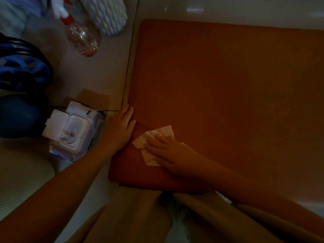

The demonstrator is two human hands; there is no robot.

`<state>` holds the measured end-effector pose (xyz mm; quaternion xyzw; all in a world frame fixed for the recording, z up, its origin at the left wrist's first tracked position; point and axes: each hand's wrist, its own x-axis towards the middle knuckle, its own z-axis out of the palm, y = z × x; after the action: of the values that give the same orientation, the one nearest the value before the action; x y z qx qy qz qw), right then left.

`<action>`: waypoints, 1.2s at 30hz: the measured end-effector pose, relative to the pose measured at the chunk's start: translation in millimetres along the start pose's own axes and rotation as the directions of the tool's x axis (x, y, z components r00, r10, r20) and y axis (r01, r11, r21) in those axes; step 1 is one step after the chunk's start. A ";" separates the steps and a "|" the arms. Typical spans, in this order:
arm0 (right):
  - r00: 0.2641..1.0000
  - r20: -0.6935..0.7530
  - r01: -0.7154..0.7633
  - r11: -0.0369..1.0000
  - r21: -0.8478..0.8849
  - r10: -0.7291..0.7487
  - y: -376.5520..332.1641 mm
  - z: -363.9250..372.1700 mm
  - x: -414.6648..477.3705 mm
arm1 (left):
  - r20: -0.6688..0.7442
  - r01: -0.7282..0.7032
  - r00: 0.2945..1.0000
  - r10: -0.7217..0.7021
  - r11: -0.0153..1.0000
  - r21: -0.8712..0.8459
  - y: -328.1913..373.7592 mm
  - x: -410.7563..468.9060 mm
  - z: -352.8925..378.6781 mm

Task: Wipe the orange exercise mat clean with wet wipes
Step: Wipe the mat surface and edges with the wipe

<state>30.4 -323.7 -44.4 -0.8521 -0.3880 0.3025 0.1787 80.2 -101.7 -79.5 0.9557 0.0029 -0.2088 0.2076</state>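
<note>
One mat point(228, 81), one wipe point(164, 131), one wipes pack point(73, 132), one bottle point(83, 40)

Orange mat point(228, 85) runs out past the right edge, its full extent unseen. Wet wipe point(157, 135) partly covered by the right hand point(168, 151). Spray bottle point(82, 37) blurred, its head cut by the top edge. Ribbed white vessel point(107, 14) cropped at top. Blue bundle point(22, 67) cropped at left, too dark to identify. Print on wipes pack point(75, 130) too small to read.

Mat point(228, 85) filling right of frame; wipe point(160, 133) lying on its lower-left part; wipes pack point(73, 130) sitting left of mat; bottle point(82, 39) sitting upper left.
</note>
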 end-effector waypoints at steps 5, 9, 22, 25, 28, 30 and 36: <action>0.990 0.014 -0.138 0.990 -0.023 0.139 38.8 -0.2 -45.9 | 0.014 -0.017 1.000 0.016 0.998 0.066 -1.2 -3.2 0.2; 0.895 -0.081 -0.444 0.891 -0.090 0.438 83.2 -12.9 -31.3 | -0.023 -0.036 0.999 0.040 0.991 0.127 1.1 -5.9 1.9; 0.850 -0.132 -0.526 0.836 -0.153 0.511 108.6 -28.7 -48.2 | 0.030 -0.140 0.990 0.137 0.982 0.126 29.5 -18.1 15.8; 0.808 -0.178 -0.578 0.814 -0.053 0.562 99.2 -28.4 -18.8 | 0.043 -0.166 0.986 0.161 0.969 0.183 28.6 -15.6 14.0; 0.870 -0.150 -0.473 0.881 0.012 0.470 79.3 -10.3 -21.1 | 0.057 -0.158 0.987 0.149 0.954 0.253 34.4 -15.5 10.6; 0.893 -0.114 -0.434 0.900 0.043 0.436 75.3 -4.9 -37.9 | 0.069 -0.146 0.989 0.132 0.950 0.277 41.6 -14.4 8.5; 0.875 -0.024 -0.475 0.869 0.139 0.483 64.5 -10.2 -65.5 | 0.046 -0.075 0.997 0.065 0.953 0.294 56.1 -17.4 13.4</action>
<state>38.9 -415.8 -46.8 -0.9167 -0.1390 0.3368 0.1639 64.2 -156.9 -61.4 0.9716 -0.0658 -0.2165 0.0699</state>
